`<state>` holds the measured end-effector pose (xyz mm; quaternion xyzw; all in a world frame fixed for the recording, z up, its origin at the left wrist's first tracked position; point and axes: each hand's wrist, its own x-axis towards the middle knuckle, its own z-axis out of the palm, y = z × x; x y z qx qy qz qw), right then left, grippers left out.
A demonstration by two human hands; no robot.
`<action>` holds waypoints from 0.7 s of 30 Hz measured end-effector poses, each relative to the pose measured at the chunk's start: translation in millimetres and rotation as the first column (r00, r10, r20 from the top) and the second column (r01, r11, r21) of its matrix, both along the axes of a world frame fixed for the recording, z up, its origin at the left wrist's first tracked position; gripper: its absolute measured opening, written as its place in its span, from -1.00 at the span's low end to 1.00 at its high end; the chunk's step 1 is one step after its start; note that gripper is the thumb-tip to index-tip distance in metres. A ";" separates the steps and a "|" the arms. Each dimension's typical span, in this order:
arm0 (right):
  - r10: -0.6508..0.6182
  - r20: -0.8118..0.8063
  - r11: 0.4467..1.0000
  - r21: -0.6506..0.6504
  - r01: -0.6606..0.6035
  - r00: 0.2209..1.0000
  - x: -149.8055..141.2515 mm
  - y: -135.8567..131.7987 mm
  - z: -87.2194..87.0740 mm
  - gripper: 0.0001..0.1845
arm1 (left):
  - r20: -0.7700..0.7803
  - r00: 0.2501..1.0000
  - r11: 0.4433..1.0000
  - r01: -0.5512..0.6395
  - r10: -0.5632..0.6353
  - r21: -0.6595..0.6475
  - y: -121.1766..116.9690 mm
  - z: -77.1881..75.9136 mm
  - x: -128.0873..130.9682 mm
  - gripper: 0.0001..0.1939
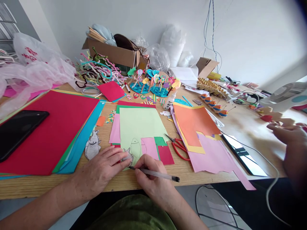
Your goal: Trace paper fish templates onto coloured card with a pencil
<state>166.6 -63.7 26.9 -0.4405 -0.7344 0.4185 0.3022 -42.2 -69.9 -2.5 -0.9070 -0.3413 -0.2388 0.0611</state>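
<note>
My right hand [150, 174] is closed on a clear pen [158, 174], its tip touching the near edge of a pale green paper sheet [140, 124]. A fish outline [135, 147] is drawn on that sheet. My left hand [105, 167] lies beside it, fingers pressing a small grey paper fish cutout [128, 156] onto the green sheet. Pink [150, 147], green and red [165, 155] paper pieces lie on the sheet just beyond my right hand.
Red-handled scissors [178, 145], a stack of coloured sheets [59, 127] with a black phone [16, 131], another grey fish cutout [92, 145], orange and pink papers [199, 134], a tablet [243, 155], glue bottle [169, 101], pipe cleaners [98, 70], boxes. Another person's hand [291, 140] at right.
</note>
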 end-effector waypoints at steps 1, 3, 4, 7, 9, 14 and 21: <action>0.001 0.006 1.000 0.004 -0.001 1.000 -0.5 -0.3 0.0 -0.90 | 0.001 1.000 1.000 -0.001 0.001 0.005 0.0 0.1 0.0 -0.56; 0.003 0.018 1.000 0.013 -0.003 1.000 -1.3 -1.0 -0.4 -0.91 | 0.004 1.000 1.000 0.000 0.000 0.014 0.2 0.3 0.0 -0.57; 0.003 0.022 1.000 0.017 -0.003 1.000 -1.5 -1.3 -0.7 -0.91 | 0.003 1.000 1.000 0.000 0.000 0.018 0.3 0.5 0.0 -0.57; 0.009 0.033 1.000 0.018 -0.010 0.999 -1.6 -1.9 -1.6 -0.91 | 0.001 1.000 1.000 -0.003 0.003 0.026 0.6 1.6 0.3 -0.58; 0.009 0.041 1.000 0.014 -0.010 0.999 -1.7 -1.8 -1.6 -0.90 | 0.001 1.000 0.999 -0.002 0.002 0.032 0.6 2.8 0.8 -0.57; 0.013 0.058 1.000 0.011 -0.014 0.998 -3.4 -0.8 0.4 -0.90 | 0.008 1.000 0.999 -0.008 0.007 0.034 0.6 3.9 1.7 -0.55; 0.014 0.081 1.000 0.026 -0.016 0.997 -7.7 1.4 3.0 -0.88 | 0.013 1.000 0.999 -0.012 0.012 0.032 1.1 2.2 1.0 -0.62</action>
